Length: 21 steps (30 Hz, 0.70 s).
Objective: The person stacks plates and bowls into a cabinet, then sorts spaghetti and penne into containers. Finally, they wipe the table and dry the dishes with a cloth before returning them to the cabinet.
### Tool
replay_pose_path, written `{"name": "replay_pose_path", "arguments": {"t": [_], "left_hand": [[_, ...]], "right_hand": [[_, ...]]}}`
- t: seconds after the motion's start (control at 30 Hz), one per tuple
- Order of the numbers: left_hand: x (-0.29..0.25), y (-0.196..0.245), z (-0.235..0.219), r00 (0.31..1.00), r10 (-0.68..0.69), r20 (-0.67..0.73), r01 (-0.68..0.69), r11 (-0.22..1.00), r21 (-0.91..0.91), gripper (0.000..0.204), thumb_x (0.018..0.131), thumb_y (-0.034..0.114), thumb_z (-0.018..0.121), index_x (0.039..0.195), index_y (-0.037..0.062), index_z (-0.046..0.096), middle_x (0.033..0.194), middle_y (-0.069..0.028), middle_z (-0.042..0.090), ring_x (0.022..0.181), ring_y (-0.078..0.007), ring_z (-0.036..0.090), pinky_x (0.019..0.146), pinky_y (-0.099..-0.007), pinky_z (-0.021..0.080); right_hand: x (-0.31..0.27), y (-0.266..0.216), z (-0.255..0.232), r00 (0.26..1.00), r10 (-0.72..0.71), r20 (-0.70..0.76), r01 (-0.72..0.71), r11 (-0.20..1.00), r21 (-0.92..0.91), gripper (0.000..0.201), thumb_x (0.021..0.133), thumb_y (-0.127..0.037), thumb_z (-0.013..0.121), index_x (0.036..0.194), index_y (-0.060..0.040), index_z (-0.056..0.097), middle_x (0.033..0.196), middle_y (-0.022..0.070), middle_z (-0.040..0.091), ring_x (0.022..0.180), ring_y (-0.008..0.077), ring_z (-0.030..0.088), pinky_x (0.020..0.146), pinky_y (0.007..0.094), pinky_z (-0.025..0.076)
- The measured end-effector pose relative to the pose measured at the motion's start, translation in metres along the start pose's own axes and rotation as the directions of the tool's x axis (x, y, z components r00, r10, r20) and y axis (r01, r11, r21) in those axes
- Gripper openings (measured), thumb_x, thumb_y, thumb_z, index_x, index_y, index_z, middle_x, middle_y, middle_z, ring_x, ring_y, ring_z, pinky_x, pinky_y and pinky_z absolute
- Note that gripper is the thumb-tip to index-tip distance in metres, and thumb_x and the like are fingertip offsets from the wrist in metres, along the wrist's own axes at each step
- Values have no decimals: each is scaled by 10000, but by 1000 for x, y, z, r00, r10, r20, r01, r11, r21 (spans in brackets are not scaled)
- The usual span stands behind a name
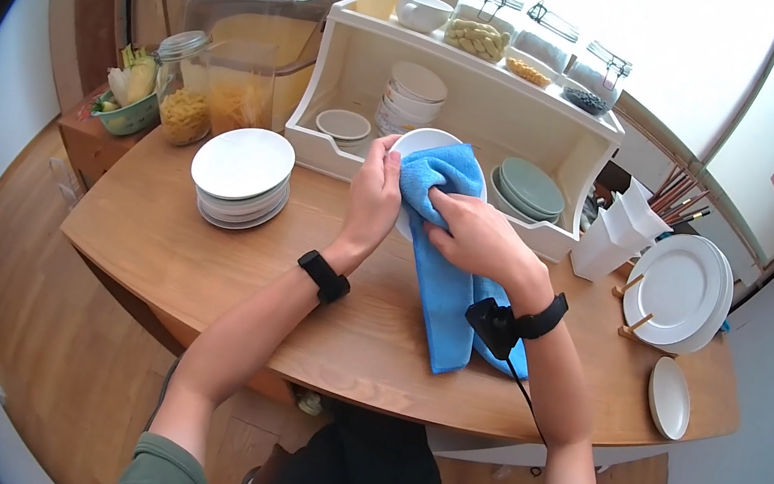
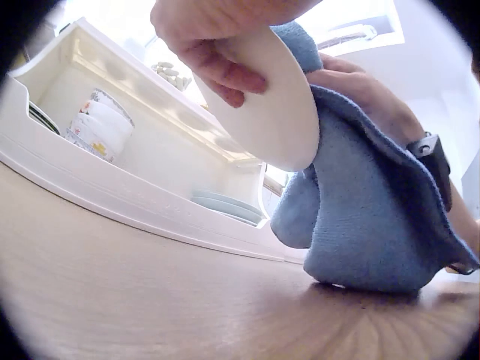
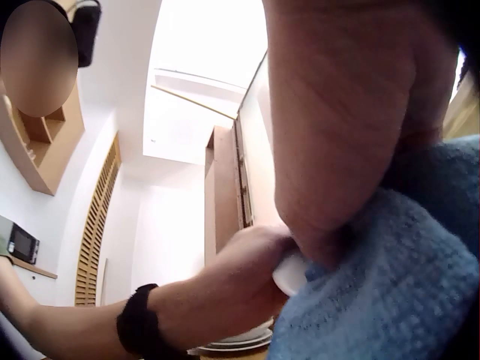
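Observation:
My left hand (image 1: 374, 197) grips a white plate (image 2: 281, 112) by its left edge, with fingers curled over its underside in the left wrist view. A blue cloth (image 1: 439, 296) lies bunched over the plate's upper face and hangs down to the wooden table (image 2: 150, 300). With bent fingers, my right hand (image 1: 484, 239) holds the bunched cloth against the plate. In the head view only the plate's white rim shows past the cloth. Up close in the right wrist view, the cloth (image 3: 390, 292) hides most of the right fingers.
Left on the table stands a stack of white plates (image 1: 242, 168). Behind my hands is a white shelf (image 1: 344, 63) with bowls, green plates (image 1: 531, 186) and glass jars (image 1: 481, 29). To the right are a utensil holder (image 1: 616, 233), racked plates (image 1: 673, 287) and a leaning dish (image 1: 669, 398).

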<state>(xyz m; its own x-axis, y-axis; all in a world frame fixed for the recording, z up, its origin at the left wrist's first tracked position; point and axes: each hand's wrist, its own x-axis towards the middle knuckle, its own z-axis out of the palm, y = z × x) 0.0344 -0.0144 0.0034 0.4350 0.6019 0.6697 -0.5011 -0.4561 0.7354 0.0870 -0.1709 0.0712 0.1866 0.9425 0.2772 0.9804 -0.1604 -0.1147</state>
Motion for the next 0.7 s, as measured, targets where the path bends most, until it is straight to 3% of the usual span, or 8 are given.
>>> {"name": "replay_pose_path", "arguments": {"t": [0.17,0.23,0.27,0.33,0.4,0.53,0.63,0.7], "left_hand": [[4,-3,-5,1000,-26,-12,27,998,64,313,1025,222,383,1191,-7,517,979,-225,667,912,-341,653,801,-411,483],[2,-5,-5,996,-77,44,73,993,96,301,1020,215,396,1185,-4,519,942,-242,669,875,-372,655,765,-433,488],[0,-6,-4,996,-78,37,75,993,93,301,1020,215,396,1185,-4,519,942,-242,669,875,-372,655,765,-433,488],[-4,-5,1,986,-114,122,98,986,133,303,1021,211,408,1185,-11,533,982,-193,658,886,-274,638,797,-363,480],[-7,-4,4,993,-64,104,52,992,113,299,1019,215,413,1186,0,535,965,-207,663,873,-301,650,778,-377,485],[-6,-2,1,983,-115,142,98,988,119,312,1023,235,403,1187,8,544,986,-208,661,902,-304,649,804,-369,483],[-3,-11,-1,989,-113,94,101,987,124,322,1026,243,401,1180,1,547,988,-202,660,905,-280,642,818,-359,479],[0,-19,1,1000,-9,6,8,997,80,305,1024,226,384,1167,-3,526,936,-244,661,874,-385,646,760,-435,483]], "right_hand": [[-8,28,27,984,87,-153,-94,995,-39,236,799,-156,583,978,-5,554,871,219,650,864,411,617,754,497,492],[-12,36,26,936,328,-130,-346,927,-148,243,808,-177,565,973,1,554,874,217,655,854,412,621,740,503,497],[-12,40,26,938,324,-127,-341,928,-153,243,808,-177,565,973,1,554,874,217,655,854,412,621,740,503,497],[-6,45,21,911,381,-158,-403,905,-136,287,833,-207,556,988,34,535,888,254,636,872,432,608,775,501,483],[0,39,18,920,351,-174,-374,919,-123,262,843,-195,563,960,37,528,887,252,632,873,431,601,777,499,475],[8,17,17,988,108,-109,-118,988,-95,208,865,-173,570,948,13,528,908,229,642,873,421,608,765,510,484],[6,2,14,996,56,75,-52,997,-57,210,884,-167,562,967,21,519,903,236,638,892,419,601,776,496,471],[2,0,3,987,27,156,-21,999,-36,221,883,-171,567,994,15,524,910,233,640,898,420,601,776,494,472]]}}
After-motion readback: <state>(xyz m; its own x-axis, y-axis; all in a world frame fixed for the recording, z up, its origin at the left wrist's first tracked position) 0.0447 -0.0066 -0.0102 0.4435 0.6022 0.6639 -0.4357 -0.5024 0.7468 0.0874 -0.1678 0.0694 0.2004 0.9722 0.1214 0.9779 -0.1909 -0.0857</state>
